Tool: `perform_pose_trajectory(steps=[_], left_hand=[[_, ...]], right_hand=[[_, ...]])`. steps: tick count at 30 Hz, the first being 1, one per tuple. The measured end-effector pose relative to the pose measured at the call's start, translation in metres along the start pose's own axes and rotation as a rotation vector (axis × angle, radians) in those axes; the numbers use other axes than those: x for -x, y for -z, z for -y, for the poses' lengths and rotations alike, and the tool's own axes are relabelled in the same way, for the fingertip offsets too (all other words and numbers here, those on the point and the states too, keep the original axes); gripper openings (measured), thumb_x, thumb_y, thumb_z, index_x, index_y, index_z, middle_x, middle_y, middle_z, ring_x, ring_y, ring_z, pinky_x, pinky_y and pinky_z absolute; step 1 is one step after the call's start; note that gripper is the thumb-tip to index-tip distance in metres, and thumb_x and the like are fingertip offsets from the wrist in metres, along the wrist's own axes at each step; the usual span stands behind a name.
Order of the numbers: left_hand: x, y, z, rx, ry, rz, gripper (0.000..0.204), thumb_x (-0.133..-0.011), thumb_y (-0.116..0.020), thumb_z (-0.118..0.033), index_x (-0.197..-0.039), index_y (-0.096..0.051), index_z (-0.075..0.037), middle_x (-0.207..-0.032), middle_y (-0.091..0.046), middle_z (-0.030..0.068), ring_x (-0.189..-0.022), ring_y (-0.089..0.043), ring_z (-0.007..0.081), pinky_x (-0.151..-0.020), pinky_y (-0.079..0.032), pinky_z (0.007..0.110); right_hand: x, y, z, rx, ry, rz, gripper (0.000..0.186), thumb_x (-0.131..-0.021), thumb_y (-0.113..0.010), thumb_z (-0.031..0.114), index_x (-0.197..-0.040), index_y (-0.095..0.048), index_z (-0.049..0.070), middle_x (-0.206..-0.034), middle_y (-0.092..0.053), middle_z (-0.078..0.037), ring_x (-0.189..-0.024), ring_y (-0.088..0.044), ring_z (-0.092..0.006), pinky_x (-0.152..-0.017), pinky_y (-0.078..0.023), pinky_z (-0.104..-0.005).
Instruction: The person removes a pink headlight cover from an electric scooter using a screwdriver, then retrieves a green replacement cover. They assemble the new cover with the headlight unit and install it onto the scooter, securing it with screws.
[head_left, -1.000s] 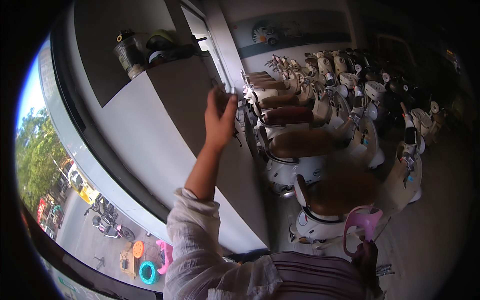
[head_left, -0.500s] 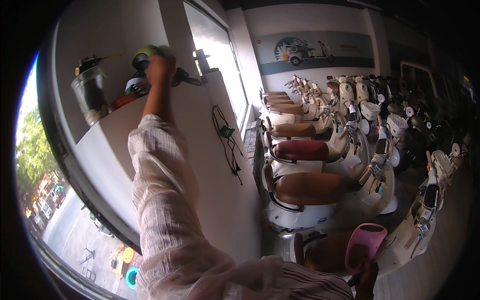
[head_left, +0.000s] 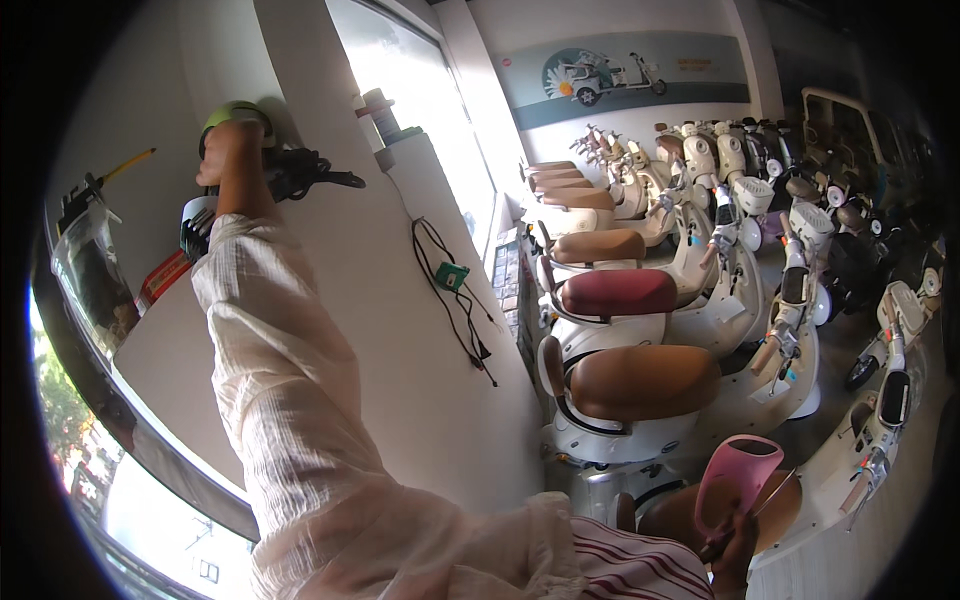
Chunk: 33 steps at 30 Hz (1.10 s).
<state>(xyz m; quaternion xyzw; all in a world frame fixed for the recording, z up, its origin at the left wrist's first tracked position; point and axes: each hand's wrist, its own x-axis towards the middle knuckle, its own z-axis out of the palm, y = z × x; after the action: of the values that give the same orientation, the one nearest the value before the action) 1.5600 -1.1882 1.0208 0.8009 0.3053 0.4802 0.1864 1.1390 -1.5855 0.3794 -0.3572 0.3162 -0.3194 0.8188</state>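
My left hand (head_left: pixel 232 158) reaches to the far upper left, its fingers curled round a round green thing (head_left: pixel 238 112) on top of the white ledge. The hand hides most of it, so its kind is unclear. Beside that hand lie a bundle of black cable (head_left: pixel 305 174) and a white and black item (head_left: pixel 198 222). Low on the right, my right hand (head_left: pixel 735 548) grips a pink plastic shell (head_left: pixel 715 500) with an oval dark face at its top. A thin rod (head_left: pixel 777 490) sticks out near those fingers; I cannot tell whether they hold it.
A clear plastic tub (head_left: pixel 92 270) with tools on it stands at the far left, near a red item (head_left: pixel 163 278). Cords with a green box (head_left: pixel 451 275) hang on the white side. Rows of parked scooters (head_left: pixel 645 382) fill the right, one close to my right hand.
The view has shifted, so the ledge and my left hand appear farther left. My left hand now covers the front of the green thing. My right hand still grips the pink shell.
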Motion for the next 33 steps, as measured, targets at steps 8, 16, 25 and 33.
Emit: perform_pose_trajectory(steps=[8,16,25,33], left_hand=[[-0.004,0.0,0.022,0.302,-0.044,-0.258,0.069,-0.082,-0.056,-0.066,-0.131,-0.058,-0.017,-0.126,-0.064,0.0095,-0.12,-0.057,0.0311,-0.103,-0.034,0.043],[0.043,0.02,0.024,1.352,-0.774,0.018,0.059,-0.095,-0.058,-0.045,-0.139,-0.046,-0.008,-0.124,-0.061,0.0126,-0.117,-0.058,0.0269,-0.094,-0.047,0.038],[0.346,0.025,0.143,1.717,-0.722,0.689,0.064,-0.098,-0.057,-0.028,-0.148,-0.025,-0.005,-0.14,-0.043,0.0118,-0.125,-0.047,0.0236,-0.101,-0.045,0.039],[0.515,0.056,0.33,1.495,-0.383,1.012,0.069,-0.093,-0.065,-0.01,-0.148,-0.024,-0.005,-0.143,-0.041,0.0095,-0.128,-0.043,0.0193,-0.108,-0.035,0.035]], right_hand=[[-0.01,-0.018,-0.005,0.035,-0.044,0.099,0.024,-0.092,-0.058,0.027,-0.109,-0.059,0.009,-0.064,-0.049,0.001,-0.044,-0.046,-0.0105,-0.038,-0.037,-0.024],[0.004,-0.004,0.008,0.023,-0.118,0.181,0.016,-0.094,-0.058,0.026,-0.093,-0.058,0.009,-0.064,-0.05,0.0,-0.044,-0.048,-0.0115,-0.039,-0.04,-0.0249],[0.001,0.017,0.053,0.072,-0.162,0.503,0.026,-0.096,-0.056,0.022,-0.115,-0.059,0.004,-0.075,-0.052,-0.002,-0.061,-0.052,-0.0104,-0.055,-0.045,-0.0246],[-0.034,-0.018,0.072,-0.11,-0.279,0.908,0.021,-0.095,-0.059,0.027,-0.106,-0.058,0.01,-0.089,-0.058,-0.005,-0.069,-0.056,-0.016,-0.056,-0.05,-0.0346]])
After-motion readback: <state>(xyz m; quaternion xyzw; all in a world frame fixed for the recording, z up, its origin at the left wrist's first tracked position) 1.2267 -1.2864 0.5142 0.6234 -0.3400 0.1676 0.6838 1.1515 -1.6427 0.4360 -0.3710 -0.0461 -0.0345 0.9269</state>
